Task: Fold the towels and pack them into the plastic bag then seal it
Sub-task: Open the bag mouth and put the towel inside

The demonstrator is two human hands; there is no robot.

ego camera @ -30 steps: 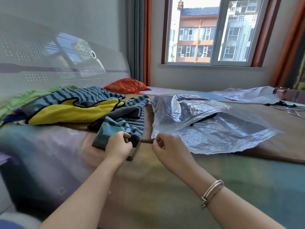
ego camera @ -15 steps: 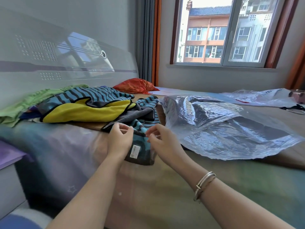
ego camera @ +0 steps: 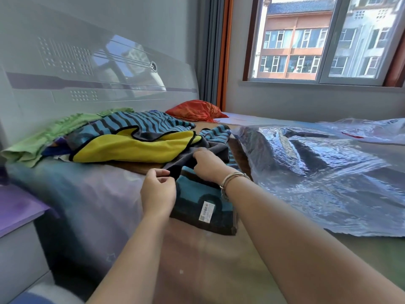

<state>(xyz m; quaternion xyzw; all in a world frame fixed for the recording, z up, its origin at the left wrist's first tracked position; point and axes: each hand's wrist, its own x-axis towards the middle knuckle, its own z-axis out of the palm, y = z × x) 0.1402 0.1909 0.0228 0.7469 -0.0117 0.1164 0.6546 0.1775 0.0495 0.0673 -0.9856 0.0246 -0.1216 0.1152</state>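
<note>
A blue and black striped towel (ego camera: 201, 200) with a white barcode label lies on the bed in front of me, its grey underside folded over at the top. My left hand (ego camera: 158, 190) pinches the towel's left edge. My right hand (ego camera: 208, 164), a bangle on its wrist, grips the grey fold further back. Behind lies a pile of towels: a yellow one (ego camera: 131, 147), a blue striped one (ego camera: 140, 121) and a green one (ego camera: 50, 132). A large clear plastic bag (ego camera: 324, 176) with dark towels inside lies flat to the right.
An orange-red bag (ego camera: 195, 110) sits at the back near the curtain. Another clear plastic bag (ego camera: 368, 128) lies far right. A white headboard (ego camera: 87, 80) stands behind the pile, and a purple bedside surface (ego camera: 19, 207) is at the left.
The towel has been pulled toward me and spread flatter, label facing up. My right hand moved forward onto the grey fold; my left hand kept its hold on the left edge.
</note>
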